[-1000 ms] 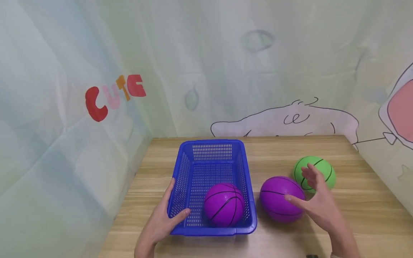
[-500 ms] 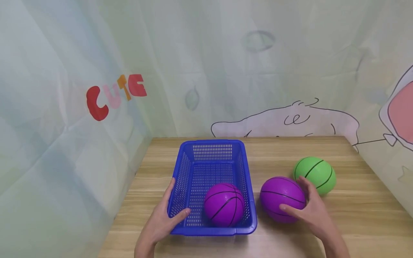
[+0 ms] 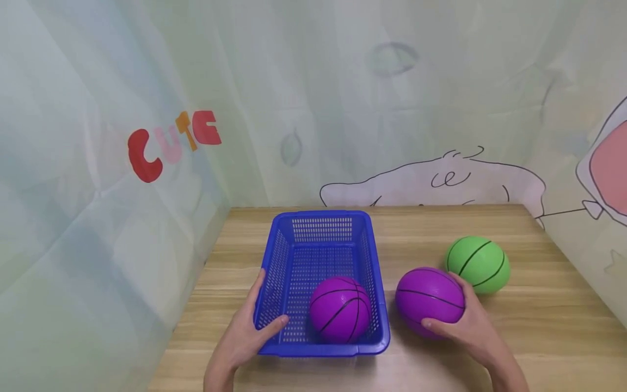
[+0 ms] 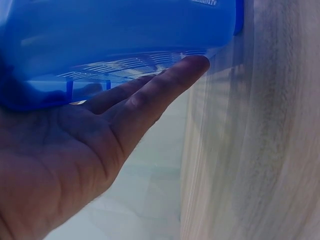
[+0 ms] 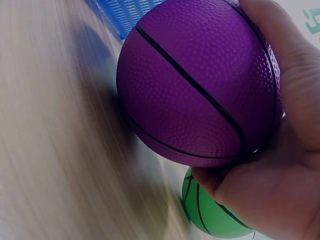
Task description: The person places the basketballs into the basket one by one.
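My left hand (image 3: pixel 245 329) holds the blue plastic basket (image 3: pixel 325 350) at its near left corner. The thumb lies over the rim, and the fingers run along the outside wall, as the left wrist view shows (image 4: pixel 95 140). Inside the basket, near its front right, lies a purple basketball (image 3: pixel 340 310). My right hand (image 3: pixel 472 321) grips a second purple basketball (image 3: pixel 428 299) from its right side, thumb on the near face and fingers behind. That ball sits close to the table, just right of the basket. In the right wrist view the held ball (image 5: pixel 200 85) fills the middle.
A green basketball (image 3: pixel 477 264) rests on the wooden table (image 3: pixel 416 234) behind and right of the held ball. A printed curtain (image 3: pixel 303 98) hangs along the table's back and sides.
My right hand has come down and left from above the green ball onto the second purple basketball and closed round it. The left hand, the basket and the balls keep their places.
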Tool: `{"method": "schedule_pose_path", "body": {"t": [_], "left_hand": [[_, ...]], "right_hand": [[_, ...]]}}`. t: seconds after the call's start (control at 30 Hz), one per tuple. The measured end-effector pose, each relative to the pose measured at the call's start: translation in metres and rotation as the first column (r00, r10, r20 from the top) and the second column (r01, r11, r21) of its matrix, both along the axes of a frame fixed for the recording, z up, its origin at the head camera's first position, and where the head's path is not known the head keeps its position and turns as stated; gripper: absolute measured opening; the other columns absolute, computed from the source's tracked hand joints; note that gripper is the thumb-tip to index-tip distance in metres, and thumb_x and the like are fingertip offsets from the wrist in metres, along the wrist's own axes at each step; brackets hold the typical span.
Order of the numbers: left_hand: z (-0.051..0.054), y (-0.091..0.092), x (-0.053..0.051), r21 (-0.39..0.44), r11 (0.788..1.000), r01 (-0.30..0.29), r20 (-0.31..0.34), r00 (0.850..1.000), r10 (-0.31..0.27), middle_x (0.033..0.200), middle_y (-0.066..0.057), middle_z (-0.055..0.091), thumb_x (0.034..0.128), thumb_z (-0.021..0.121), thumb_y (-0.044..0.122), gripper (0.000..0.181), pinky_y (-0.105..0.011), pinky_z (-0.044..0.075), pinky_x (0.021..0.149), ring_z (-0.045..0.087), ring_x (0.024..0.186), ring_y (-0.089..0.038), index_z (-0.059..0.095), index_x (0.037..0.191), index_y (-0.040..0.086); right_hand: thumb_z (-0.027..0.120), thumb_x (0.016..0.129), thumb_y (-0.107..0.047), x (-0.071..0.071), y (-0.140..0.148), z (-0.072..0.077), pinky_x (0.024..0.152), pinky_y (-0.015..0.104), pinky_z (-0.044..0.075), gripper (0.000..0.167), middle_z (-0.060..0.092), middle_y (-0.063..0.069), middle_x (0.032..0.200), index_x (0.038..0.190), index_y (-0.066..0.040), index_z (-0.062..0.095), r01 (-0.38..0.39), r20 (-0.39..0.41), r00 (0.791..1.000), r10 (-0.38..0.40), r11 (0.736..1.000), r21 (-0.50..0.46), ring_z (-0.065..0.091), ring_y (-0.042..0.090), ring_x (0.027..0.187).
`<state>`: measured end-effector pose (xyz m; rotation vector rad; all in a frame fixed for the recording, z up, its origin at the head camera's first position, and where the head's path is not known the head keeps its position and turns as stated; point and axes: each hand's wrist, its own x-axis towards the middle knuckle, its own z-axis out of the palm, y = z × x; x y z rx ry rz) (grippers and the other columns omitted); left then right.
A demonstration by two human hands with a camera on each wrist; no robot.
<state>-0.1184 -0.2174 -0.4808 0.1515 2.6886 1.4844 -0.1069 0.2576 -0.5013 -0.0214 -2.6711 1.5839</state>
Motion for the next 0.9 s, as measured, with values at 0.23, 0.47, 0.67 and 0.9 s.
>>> {"method": "schedule_pose_path", "body": {"t": [0.23, 0.47, 0.67, 0.9], "left_hand": [[0.001, 0.000, 0.000, 0.013, 1.000, -0.003, 0.013, 1.000, 0.003, 0.186, -0.016, 0.015, 0.0982, 0.083, 0.044, 0.114, -0.076, 0.026, 0.129, 0.029, 0.165, -0.051, 0.007, 0.182, 0.026], [-0.001, 0.000, 0.000, 0.022, 1.000, 0.006, 0.000, 1.000, -0.006, 0.186, -0.016, 0.016, 0.0980, 0.083, 0.042, 0.114, -0.074, 0.026, 0.130, 0.030, 0.164, -0.051, 0.008, 0.182, 0.024], [-0.002, 0.000, 0.000, 0.026, 1.000, 0.006, 0.001, 1.000, -0.006, 0.186, -0.016, 0.016, 0.0981, 0.084, 0.041, 0.113, -0.074, 0.024, 0.130, 0.028, 0.165, -0.050, 0.009, 0.182, 0.024], [-0.001, 0.000, -0.001, 0.027, 1.000, 0.003, 0.008, 1.000, -0.003, 0.186, -0.016, 0.017, 0.0983, 0.084, 0.040, 0.114, -0.074, 0.025, 0.130, 0.029, 0.165, -0.050, 0.008, 0.182, 0.025]], "right_hand": [[0.098, 0.085, -0.022, 0.000, 0.001, -0.001, 0.098, 0.036, 0.059, 0.118, 0.052, 0.036, 0.156, 0.173, -0.004, 0.022, 0.010, 0.012, 1.000, -0.010, 1.000, -0.008, 0.066, 0.052, 0.132], [0.098, 0.085, -0.021, -0.001, -0.001, -0.002, 0.093, 0.021, 0.056, 0.113, 0.053, 0.032, 0.156, 0.171, -0.002, 0.026, 0.037, -0.003, 0.999, -0.037, 0.999, -0.031, 0.064, 0.049, 0.133], [0.099, 0.084, -0.023, -0.005, 0.000, 0.012, 0.090, 0.019, 0.055, 0.114, 0.055, 0.034, 0.153, 0.171, -0.001, 0.028, 0.074, -0.025, 0.997, -0.074, 0.997, -0.009, 0.065, 0.050, 0.131], [0.095, 0.090, -0.029, -0.027, 0.008, 0.057, 0.097, 0.038, 0.060, 0.120, 0.043, 0.033, 0.162, 0.177, -0.009, 0.015, 0.069, -0.062, 0.996, -0.069, 0.998, -0.012, 0.058, 0.054, 0.137]]}}
